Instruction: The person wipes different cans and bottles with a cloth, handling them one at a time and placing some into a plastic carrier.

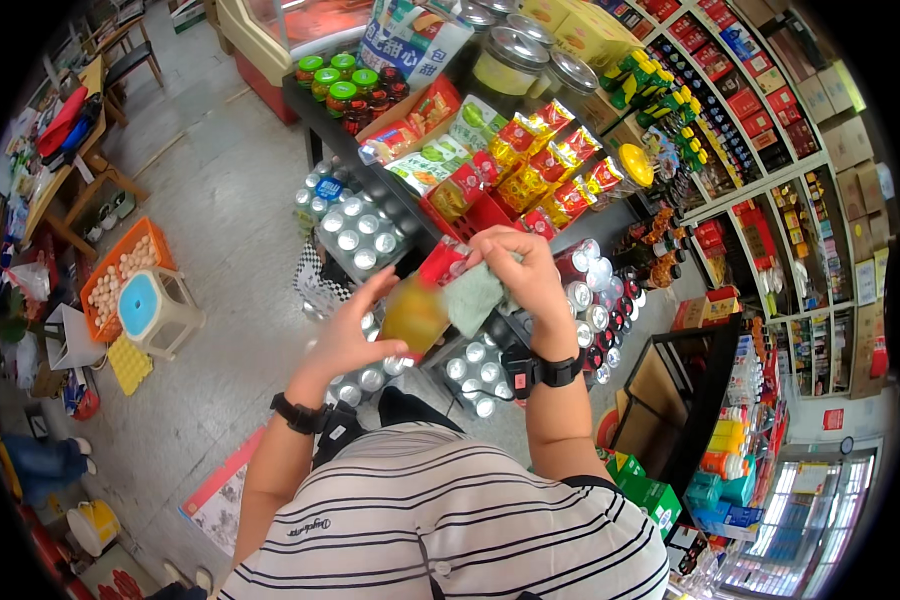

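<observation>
In front of me is a red and yellow snack packet (414, 319), its middle blurred. My left hand (349, 334) holds its lower left side, thumb at the near edge and fingers spread along the far edge. In my right hand (521, 266) is a grey-green cloth (476, 300), bunched under the fingers and lying against the packet's right side. The packet's red upper end reaches my right fingertips; whether they pinch it too is hidden. Just beyond my hands, similar packets (521, 180) stand in rows beside a red plastic basket (480, 217) on the dark display table (397, 199).
Shrink-wrapped cans (356, 232) are stacked below the table, with more cans (585, 300) to the right. Green-lidded jars (343, 94) and large lidded canisters (506, 64) stand farther back. A stool (157, 307) and an orange egg crate (127, 274) are on the left floor.
</observation>
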Motion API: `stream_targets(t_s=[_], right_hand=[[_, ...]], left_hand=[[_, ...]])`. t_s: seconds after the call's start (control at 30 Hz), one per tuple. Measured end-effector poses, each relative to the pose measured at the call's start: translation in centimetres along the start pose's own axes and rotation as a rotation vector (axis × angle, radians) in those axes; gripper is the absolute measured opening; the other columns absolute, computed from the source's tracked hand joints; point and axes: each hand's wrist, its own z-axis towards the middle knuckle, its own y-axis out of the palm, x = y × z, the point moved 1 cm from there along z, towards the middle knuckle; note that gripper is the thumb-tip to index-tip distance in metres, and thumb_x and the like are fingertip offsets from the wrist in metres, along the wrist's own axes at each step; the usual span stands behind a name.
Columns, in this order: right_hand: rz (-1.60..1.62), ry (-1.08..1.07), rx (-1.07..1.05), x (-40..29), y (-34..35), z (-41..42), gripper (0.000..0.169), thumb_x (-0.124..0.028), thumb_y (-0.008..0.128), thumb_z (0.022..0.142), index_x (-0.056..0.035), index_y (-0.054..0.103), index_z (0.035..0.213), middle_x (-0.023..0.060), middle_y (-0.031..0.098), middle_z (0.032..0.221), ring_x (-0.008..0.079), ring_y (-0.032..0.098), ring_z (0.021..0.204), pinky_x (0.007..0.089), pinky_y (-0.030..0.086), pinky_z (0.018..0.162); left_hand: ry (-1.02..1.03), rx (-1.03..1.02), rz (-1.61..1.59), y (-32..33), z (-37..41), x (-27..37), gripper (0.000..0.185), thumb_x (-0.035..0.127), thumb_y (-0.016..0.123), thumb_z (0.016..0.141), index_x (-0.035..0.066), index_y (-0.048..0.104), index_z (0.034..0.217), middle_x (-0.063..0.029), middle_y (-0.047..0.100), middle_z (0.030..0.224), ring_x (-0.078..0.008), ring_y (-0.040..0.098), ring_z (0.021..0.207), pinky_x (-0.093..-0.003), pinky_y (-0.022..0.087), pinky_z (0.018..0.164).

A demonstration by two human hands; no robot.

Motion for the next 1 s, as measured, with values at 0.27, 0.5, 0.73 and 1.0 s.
stream_targets(t_s=[0.27,0.5,0.73,1.0], right_hand=[[0.462,0.067,0.495,4.3,4.5,-0.3,0.023,-0.022,0.055,0.101,-0.0019,0.057,0.113,0.0027,0.061,0.106,0.011,0.057,0.096,0.0285,0.046,0.088],[-0.684,-0.718,-0.019,1.4,14.2,-3.5,0.014,-0.015,0.07,0.08,-0.0078,0.063,0.089,0.0069,0.062,0.097,0.0275,0.06,0.092,0.0364,0.052,0.08],[-0.879,-0.43,0.196,2.9,11.3,-2.6,0.014,-0.021,0.074,0.077,-0.0097,0.066,0.074,0.0052,0.064,0.074,0.027,0.059,0.078,0.0374,0.05,0.066],[-0.735,-0.544,0.055,1.1,15.5,-5.0,0.014,-0.018,0.077,0.074,-0.0119,0.068,0.083,0.0028,0.065,0.083,0.0254,0.063,0.085,0.0354,0.053,0.072]], left_hand=[[-0.106,0.056,-0.265,0.8,-2.7,-2.7,0.083,0.015,0.078,0.081,-0.001,0.032,0.147,-0.0137,0.055,0.134,-0.0219,0.055,0.123,-0.0344,0.044,0.103],[-0.354,0.007,0.335,-0.1,-3.6,-2.5,0.067,0.017,0.079,0.074,0.006,0.052,0.134,-0.0209,0.067,0.109,-0.0312,0.067,0.1,-0.0352,0.052,0.087],[-0.185,0.192,0.451,0.2,-6.3,-0.4,0.063,0.016,0.08,0.071,0.008,0.055,0.128,-0.0188,0.069,0.103,-0.0333,0.068,0.097,-0.0384,0.052,0.08],[-0.161,0.293,0.578,-1.1,-7.6,-0.7,0.065,0.021,0.08,0.072,0.007,0.053,0.129,-0.0197,0.069,0.103,-0.039,0.067,0.096,-0.0434,0.053,0.079]])
